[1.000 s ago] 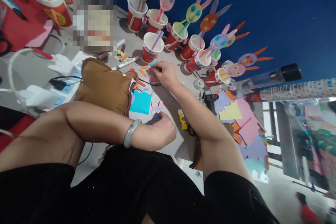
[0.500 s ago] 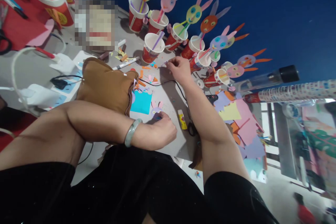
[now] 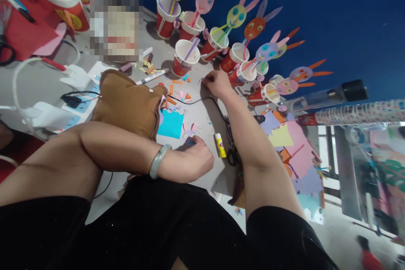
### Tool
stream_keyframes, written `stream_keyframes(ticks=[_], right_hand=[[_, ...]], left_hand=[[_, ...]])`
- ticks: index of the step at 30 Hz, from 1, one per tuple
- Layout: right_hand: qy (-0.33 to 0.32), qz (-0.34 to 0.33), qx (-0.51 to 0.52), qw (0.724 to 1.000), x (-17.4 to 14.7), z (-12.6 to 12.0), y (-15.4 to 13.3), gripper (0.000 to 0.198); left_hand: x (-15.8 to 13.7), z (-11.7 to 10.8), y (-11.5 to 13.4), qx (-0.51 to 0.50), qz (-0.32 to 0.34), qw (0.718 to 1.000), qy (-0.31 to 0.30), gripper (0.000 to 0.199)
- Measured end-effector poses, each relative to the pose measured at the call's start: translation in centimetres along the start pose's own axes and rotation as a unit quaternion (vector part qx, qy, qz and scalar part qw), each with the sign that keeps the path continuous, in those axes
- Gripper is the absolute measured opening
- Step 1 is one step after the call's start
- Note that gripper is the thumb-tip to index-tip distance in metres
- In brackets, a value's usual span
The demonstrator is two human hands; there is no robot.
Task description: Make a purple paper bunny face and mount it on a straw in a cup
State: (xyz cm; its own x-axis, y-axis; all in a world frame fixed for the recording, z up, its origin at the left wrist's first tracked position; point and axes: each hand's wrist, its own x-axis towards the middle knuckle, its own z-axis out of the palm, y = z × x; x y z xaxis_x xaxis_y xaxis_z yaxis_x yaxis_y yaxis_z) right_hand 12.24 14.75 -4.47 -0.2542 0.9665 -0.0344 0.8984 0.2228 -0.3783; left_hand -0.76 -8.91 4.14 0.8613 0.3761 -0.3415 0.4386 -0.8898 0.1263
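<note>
My left hand (image 3: 196, 159), below a pale green bangle (image 3: 160, 161), is closed with its fingertips at a small lilac paper rabbit face (image 3: 189, 132) with pink ears. Farther forward, my right hand (image 3: 218, 85) pinches low over the table near a red-and-white paper cup (image 3: 182, 66) with a purple straw. Whatever sits between those fingertips is too small to make out. A yellow glue stick (image 3: 220, 146) lies between my arms, beside black-handled scissors (image 3: 233, 157). Bright blue paper (image 3: 171, 125) lies left of the rabbit face.
Several cups bearing paper rabbit heads (image 3: 236, 17) line the blue wall. A brown cushion (image 3: 128, 105) is under my left forearm. A black cable (image 3: 196, 100) crosses the table among paper scraps. Coloured paper (image 3: 299, 147) and a long stack of cups (image 3: 357, 112) are at right.
The view has turned slightly, and more of the scissors shows beside my right forearm. My right hand stays pinched near the cup, and my left hand remains at the rabbit face.
</note>
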Motion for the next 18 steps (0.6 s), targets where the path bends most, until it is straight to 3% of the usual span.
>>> stream_keyframes(ticks=[6, 12, 18], right_hand=[[-0.012, -0.026, -0.046, 0.999, -0.1, 0.2, 0.1, 0.016], [0.058, -0.014, 0.073, 0.996, 1.8, 0.9, -0.1, 0.013], [0.064, -0.003, 0.097, 0.993, 4.4, 1.7, -1.4, 0.020]], left_hand=[[-0.2, 0.1, 0.1, 0.022, 0.008, 1.000, -0.003, 0.037], [0.0, 0.5, 0.2, 0.012, -0.007, 1.000, 0.016, 0.030], [0.0, 0.3, 0.0, 0.033, 0.012, 0.999, -0.018, 0.040]])
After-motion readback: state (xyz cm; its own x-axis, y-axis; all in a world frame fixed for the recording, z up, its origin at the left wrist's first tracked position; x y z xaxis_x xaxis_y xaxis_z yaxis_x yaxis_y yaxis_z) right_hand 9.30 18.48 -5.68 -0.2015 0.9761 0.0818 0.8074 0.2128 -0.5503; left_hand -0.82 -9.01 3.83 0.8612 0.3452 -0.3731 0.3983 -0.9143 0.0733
